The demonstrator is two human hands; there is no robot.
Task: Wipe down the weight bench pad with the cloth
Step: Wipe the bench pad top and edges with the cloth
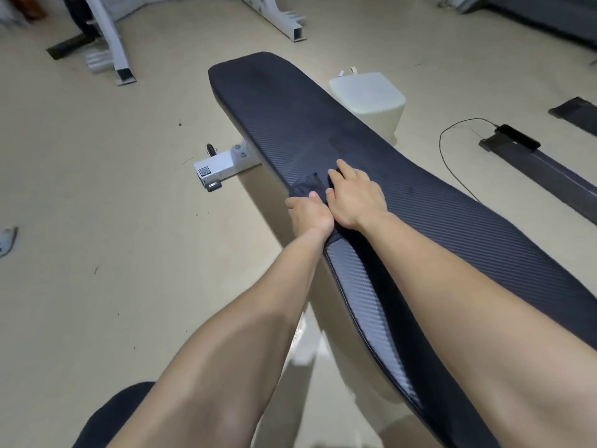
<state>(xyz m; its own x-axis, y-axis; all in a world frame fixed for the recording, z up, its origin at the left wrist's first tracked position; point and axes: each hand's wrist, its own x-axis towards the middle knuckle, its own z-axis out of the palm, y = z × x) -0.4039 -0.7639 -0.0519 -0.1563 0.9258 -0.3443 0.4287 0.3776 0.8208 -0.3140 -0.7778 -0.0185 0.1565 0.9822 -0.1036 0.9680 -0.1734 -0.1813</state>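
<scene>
Only one label shows — a small square code sticker on the white bench foot point(215, 168), too small to read. Both arms reach out straight over the bench pad point(323, 124). At the pad's left edge the left hand point(308, 215) closes its grip on the dark cloth point(308, 187); the right hand point(353, 197) presses flat on it. Beyond the pad stands a cream box point(368, 95) on the beige floor point(97, 189).

bench pad point(323, 130) — ribbed, slightly glossy, cloth point(308, 185) soft
</scene>
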